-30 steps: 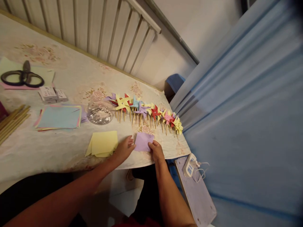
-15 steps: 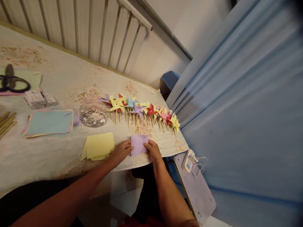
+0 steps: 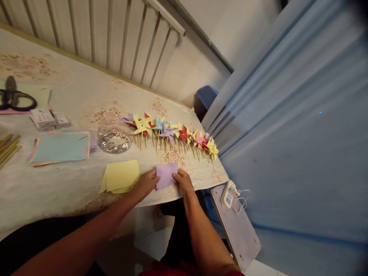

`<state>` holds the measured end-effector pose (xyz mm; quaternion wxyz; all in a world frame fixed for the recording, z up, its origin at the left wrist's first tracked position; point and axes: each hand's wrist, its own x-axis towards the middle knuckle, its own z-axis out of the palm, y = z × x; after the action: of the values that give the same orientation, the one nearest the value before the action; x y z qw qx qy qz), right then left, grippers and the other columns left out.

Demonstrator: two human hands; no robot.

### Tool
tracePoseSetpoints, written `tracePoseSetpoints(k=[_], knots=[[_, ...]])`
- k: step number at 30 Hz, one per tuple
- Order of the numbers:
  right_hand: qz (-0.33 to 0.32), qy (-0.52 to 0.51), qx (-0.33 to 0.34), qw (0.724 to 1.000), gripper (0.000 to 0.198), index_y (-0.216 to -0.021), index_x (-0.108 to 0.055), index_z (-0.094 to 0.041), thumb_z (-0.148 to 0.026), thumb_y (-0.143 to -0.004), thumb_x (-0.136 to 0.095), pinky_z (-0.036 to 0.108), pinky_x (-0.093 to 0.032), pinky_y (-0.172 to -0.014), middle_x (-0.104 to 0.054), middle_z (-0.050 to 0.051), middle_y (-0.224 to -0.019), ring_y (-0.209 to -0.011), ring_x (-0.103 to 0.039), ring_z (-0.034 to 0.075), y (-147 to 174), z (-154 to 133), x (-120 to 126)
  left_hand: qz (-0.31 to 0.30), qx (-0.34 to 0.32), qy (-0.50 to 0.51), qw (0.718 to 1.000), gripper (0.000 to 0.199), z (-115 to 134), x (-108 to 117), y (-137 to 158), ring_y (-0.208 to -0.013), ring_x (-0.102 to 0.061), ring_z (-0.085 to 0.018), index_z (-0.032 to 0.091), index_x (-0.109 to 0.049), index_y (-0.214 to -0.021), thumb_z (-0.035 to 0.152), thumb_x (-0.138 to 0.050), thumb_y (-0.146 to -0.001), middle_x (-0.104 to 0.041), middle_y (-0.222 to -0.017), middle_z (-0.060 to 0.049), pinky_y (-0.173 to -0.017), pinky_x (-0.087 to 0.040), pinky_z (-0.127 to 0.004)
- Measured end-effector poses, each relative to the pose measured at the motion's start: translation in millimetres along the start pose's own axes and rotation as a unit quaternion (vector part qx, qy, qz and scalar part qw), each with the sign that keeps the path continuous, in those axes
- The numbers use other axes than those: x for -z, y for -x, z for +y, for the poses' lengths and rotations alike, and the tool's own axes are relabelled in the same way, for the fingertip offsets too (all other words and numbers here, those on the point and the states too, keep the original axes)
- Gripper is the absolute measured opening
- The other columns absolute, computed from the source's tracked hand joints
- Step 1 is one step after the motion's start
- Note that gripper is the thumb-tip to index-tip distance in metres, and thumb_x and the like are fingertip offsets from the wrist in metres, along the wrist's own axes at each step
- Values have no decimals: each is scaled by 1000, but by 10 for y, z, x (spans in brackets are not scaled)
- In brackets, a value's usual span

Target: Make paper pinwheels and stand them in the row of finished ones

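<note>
A purple paper (image 3: pixel 166 175) sits at the hub of the dial, twelve toward the top of the view, held at the near edge of the table (image 3: pixel 71 188). Whether it touches the cloth cannot be told. The left hand (image 3: pixel 148 181) pinches it at nine o'clock and the right hand (image 3: pixel 184 181) pinches it at three, each with the thumb on top.

Further out at nine, beside the left hand, lie yellow sheets (image 3: pixel 123 174). Paper pinwheels (image 3: pixel 168 132) on thin sticks spread from eleven round to two — yellow, blue, purple, red and pink. At ten is a clear dish (image 3: pixel 115 142) of small shiny pieces.

Between nine and ten is a stack of sheets (image 3: pixel 60 147), blue uppermost. Beyond it, small white boxes (image 3: pixel 43 118) carry dark print — too small to read. Scissors (image 3: pixel 17 100) lie farther out, nearly at ten, on more paper. Wooden sticks (image 3: pixel 8 149) lie far off, just past nine.

Between three and four, a white power strip (image 3: pixel 228 194) with blue sockets rests on a bench (image 3: pixel 241 234).
</note>
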<state>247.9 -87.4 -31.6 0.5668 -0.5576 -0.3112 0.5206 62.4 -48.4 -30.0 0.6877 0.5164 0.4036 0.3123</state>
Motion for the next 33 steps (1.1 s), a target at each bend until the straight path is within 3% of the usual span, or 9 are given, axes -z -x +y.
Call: tracePoseSetpoints(k=[3,10,17,25,29,33], knots=[[1,-4,5,1000,27,-73,-69,-19,-32,-57,-86,26,-47,-62,-69,-2,-63,-55,-59,13,-6,5,-13,6,13,-17,1000,25,9,-1,-4,-64,-61,-18,18,-64,-86,35,-60,-68,-68,-76,-3,-59,-47,-28],[-37,-10,-1,999,32,-81,-72,-19,-35,-59,-87,28,-51,-62,-73,-1,-68,-55,-62,15,42,28,-135,52,-10,-173,983,25,67,50,57,-77,-65,-23,15,-69,-88,34,-56,-76,-72,-81,-7,-67,-45,-30],[-42,-13,5,999,34,-82,-71,-19,-38,-60,-88,29,-52,-64,-73,0,-68,-56,-64,16,54,25,-143,71,3,-202,977,22,141,63,69,-80,-67,-24,16,-68,-85,32,-57,-76,-73,-83,-8,-71,-46,-31],[-37,-14,2,999,33,-82,-72,-20,-40,-61,-87,28,-50,-68,-72,-2,-69,-59,-62,14,33,68,-106,90,-28,-100,991,31,146,154,56,-85,-68,-26,15,-72,-94,36,-62,-73,-77,-89,-7,-74,-51,-33],[-47,23,64,997,30,-76,-73,-20,-50,-76,-76,31,-49,-83,-74,1,-76,-73,-65,16,9,96,-82,82,-38,56,994,32,220,239,54,-84,-69,-25,15,-71,-93,36,-70,-69,-77,-85,-6,-76,-54,-33],[-43,55,99,993,37,-79,-74,-20,-56,-83,-67,35,-45,-95,-74,4,-77,-83,-66,20,-6,115,-77,62,-29,229,971,32,357,321,77,-79,-71,-21,15,-70,-93,29,-76,-65,-77,-88,-6,-76,-57,-34]])
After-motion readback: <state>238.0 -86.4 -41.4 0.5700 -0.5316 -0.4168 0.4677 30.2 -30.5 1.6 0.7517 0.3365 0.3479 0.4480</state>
